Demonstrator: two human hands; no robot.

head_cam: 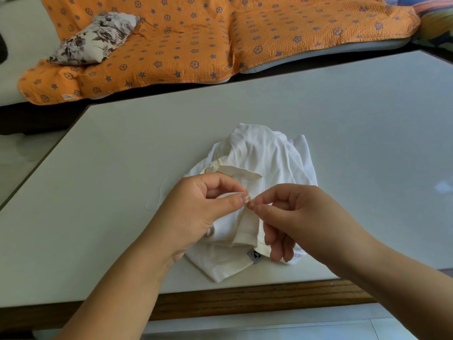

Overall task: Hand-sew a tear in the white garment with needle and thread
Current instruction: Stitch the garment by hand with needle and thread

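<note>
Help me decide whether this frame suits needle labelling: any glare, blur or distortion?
Head view: wide-angle distortion bends the table edges; a glare patch sits on its right side; the white garment is bright, its folds faint; the needle, pinched between left hand and right hand, is only a thin sliver.

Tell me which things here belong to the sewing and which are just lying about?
For the job:
white garment
needle, pinched between fingers of the left hand and right hand
thread, loose on the table

Just lying about:
orange quilt
floral pillow resting on it
</note>
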